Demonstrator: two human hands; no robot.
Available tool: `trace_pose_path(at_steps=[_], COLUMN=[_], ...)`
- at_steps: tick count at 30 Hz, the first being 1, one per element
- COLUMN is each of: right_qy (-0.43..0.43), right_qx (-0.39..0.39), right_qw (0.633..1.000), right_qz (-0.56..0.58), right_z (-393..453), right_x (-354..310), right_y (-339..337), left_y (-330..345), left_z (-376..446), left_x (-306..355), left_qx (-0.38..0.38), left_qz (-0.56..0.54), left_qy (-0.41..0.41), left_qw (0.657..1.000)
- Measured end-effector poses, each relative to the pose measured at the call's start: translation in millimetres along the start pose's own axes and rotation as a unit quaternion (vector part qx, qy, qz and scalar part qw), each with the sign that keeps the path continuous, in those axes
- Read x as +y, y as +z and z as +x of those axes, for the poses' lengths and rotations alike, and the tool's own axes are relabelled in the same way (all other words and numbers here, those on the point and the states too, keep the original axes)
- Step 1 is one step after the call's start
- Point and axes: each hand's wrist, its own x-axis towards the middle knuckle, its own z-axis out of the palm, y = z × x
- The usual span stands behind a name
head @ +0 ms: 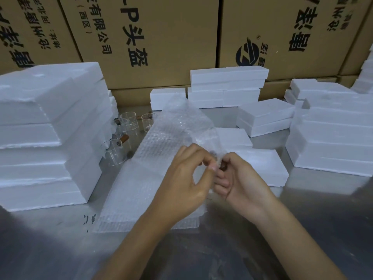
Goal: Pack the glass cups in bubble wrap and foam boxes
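Both hands meet over the middle of the metal table (302, 209): the left hand (181, 184) curls its fingers and pinches a piece of bubble wrap (181, 128) between thumb and fingertips, and the right hand (240, 178), touching it knuckle to knuckle, has its fingers curled round the same wrap, with something small and dark showing between the two hands that cannot be made out. That piece of wrap rises from the hands and bends away toward the far edge. Under the hands a stack of flat bubble wrap sheets (129, 195) lies along the table, running from near the front edge toward the far left. Glass cups (129, 124) stand behind that stack, toward the far left; the nearest one (114, 152) has a brown wooden handle. A tall pile of white foam boxes (46, 134) fills the left side of the table, more foam boxes (333, 138) are stacked along the right edge and the far edge, and one flat foam box (264, 166) lies just right of the hands. Brown cardboard cartons (161, 37) with black print stand behind the far edge.
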Motion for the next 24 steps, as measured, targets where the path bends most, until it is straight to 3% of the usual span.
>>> trace_pose_path(at_steps=[3, 5, 8, 10, 11, 14, 16, 18, 24], right_qy=[-0.03, -0.073, -0.115, -0.123, -0.126, -0.124, -0.115, -0.095, -0.034], right_qx=[-0.027, -0.025, -0.019, -0.019, -0.024, -0.034, -0.052, -0.079, -0.147], right_qw=[0.998, 0.997, 0.988, 0.985, 0.985, 0.987, 0.988, 0.987, 0.987], right_qz=[0.054, -0.02, -0.099, -0.118, -0.118, -0.096, -0.088, -0.098, -0.055], right_z=[1, 2, 1, 0, -1, -2, -3, -6, -11], right_x=[-1, 1, 1, -1, -2, -3, -4, -5, -1], right_y=[-1, -1, -3, -3, -3, -2, -2, -3, 1], left_y=[-3, -8, -10, -9, -10, -16, -24, -30, -33], left_z=[3, 5, 4, 4, 5, 6, 7, 7, 8], left_x=[3, 4, 3, 3, 3, -5, -14, -21, -23], left_qx=[-0.01, -0.015, -0.04, -0.022, 0.022, 0.194, 0.248, 0.233, 0.146], left_qz=[-0.213, -0.322, -0.396, -0.398, -0.381, -0.235, -0.13, -0.112, -0.264], left_qy=[-0.092, -0.135, -0.165, -0.167, -0.162, -0.152, -0.159, -0.167, -0.242], left_qw=[0.973, 0.937, 0.903, 0.902, 0.91, 0.94, 0.947, 0.951, 0.922])
